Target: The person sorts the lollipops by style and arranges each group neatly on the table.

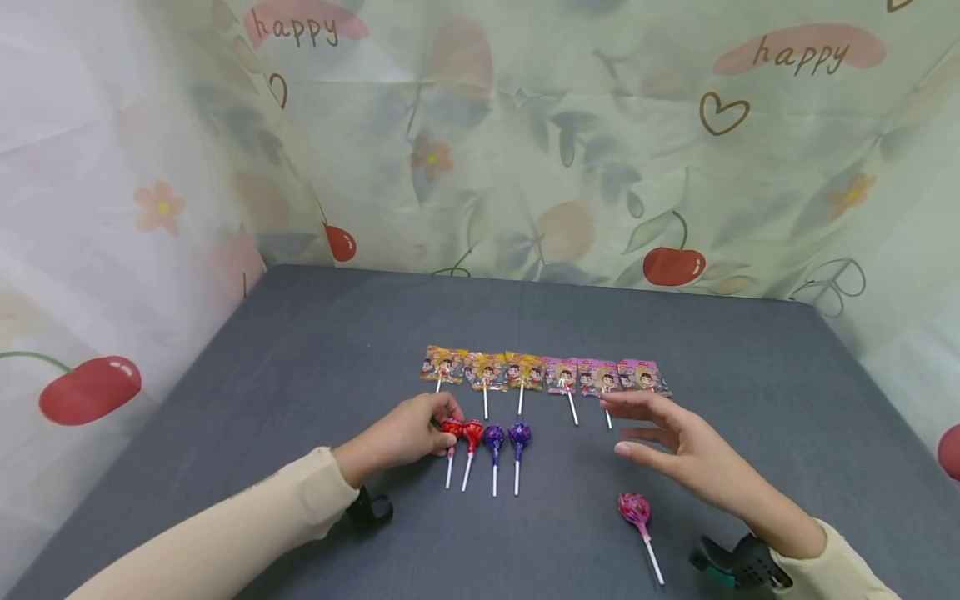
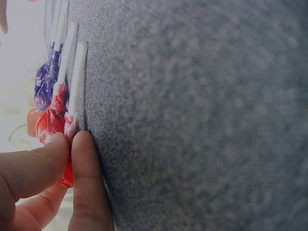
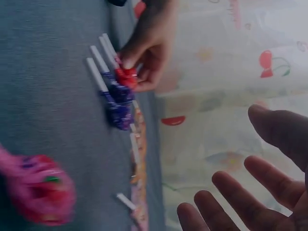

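Observation:
My left hand (image 1: 408,429) pinches a red-wrapped lollipop (image 1: 449,472) between thumb and fingers, at the left end of a short row. In the left wrist view its white stick (image 2: 78,79) points away from the fingertips, and part of the red head is hidden by them. Beside it lies another red lollipop (image 1: 472,432), then two purple lollipops (image 1: 493,438). My right hand (image 1: 686,450) is held above the table with fingers spread apart and nothing in them. Nearer to me than that hand lies a pink lollipop (image 1: 634,507), tilted on the table.
Behind the short row runs a line of flat-wrapped lollipops, orange packets (image 1: 486,370) on the left and pink-purple packets (image 1: 598,377) on the right. They lie on a dark grey tabletop (image 1: 360,333). A printed curtain (image 1: 517,167) encloses the back and sides.

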{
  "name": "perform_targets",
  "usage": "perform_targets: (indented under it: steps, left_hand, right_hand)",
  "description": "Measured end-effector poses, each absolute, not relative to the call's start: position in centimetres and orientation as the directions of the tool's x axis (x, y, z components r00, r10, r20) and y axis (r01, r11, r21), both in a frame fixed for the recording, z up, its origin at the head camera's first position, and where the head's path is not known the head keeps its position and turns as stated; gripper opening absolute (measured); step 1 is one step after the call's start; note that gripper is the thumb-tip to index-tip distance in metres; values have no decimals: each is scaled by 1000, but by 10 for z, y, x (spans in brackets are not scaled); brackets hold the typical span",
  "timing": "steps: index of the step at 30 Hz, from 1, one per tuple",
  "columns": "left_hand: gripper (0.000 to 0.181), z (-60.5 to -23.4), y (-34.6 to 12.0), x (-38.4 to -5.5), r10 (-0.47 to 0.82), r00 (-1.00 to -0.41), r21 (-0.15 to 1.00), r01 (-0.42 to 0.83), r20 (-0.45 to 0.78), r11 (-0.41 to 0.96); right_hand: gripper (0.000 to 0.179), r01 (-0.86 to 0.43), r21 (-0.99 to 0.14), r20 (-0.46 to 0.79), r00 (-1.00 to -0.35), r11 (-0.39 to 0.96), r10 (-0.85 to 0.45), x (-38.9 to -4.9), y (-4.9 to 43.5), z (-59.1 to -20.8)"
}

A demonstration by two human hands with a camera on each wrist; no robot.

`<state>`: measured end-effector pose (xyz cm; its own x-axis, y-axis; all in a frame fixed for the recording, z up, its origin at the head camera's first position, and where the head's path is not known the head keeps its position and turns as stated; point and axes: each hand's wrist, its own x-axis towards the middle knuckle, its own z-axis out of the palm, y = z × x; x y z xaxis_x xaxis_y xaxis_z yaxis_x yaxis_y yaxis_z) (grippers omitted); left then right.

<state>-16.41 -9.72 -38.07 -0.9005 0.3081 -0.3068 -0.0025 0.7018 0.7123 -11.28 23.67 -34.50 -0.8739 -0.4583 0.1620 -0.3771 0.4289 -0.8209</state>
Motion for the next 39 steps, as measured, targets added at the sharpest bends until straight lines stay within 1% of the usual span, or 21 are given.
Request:
perform_targets:
  steps: [5,10,12,15,20,23,27,33,39]
  left_hand:
    - [16,-381,-98,-165,305,-903,708,2,-302,707]
    - [16,-381,-98,-165,303,-903,697,5,-305,717]
    - [16,-382,-98,-166,303,-902,695,4,-308,719]
    - [16,-382,-98,-166,304,-900,693,2,-314,721]
    - [16,-383,-98,-167,303,-898,694,-4,-319,720]
    - [16,-383,-97,-167,302,-898,695,-5,-319,719]
    - [16,-383,-97,-168,304,-898,696,-4,-318,718]
    - [16,-383,-97,-168,302,-899,699,-7,-318,715]
    - [16,-383,-95,-169,301,-898,700,-11,-322,714]
  right_hand:
    - [47,-330,-828,64,-859,454,-508,-103,246,-364]
    - [46,-405,-786,69,-808,466,-585,-97,257,-380]
    - [45,-418,-779,68,-797,468,-600,-96,261,-385]
    - [44,-400,-785,39,-795,474,-606,-96,266,-390]
    - [36,-450,-768,70,-767,457,-638,-99,269,-395]
    - [31,-447,-764,46,-757,465,-652,-101,269,-395]
    - [28,-429,-770,8,-747,473,-665,-103,269,-393]
    - [26,-412,-777,-3,-754,476,-657,-103,266,-386]
    - [28,-406,-739,6,-801,537,-598,-107,258,-371]
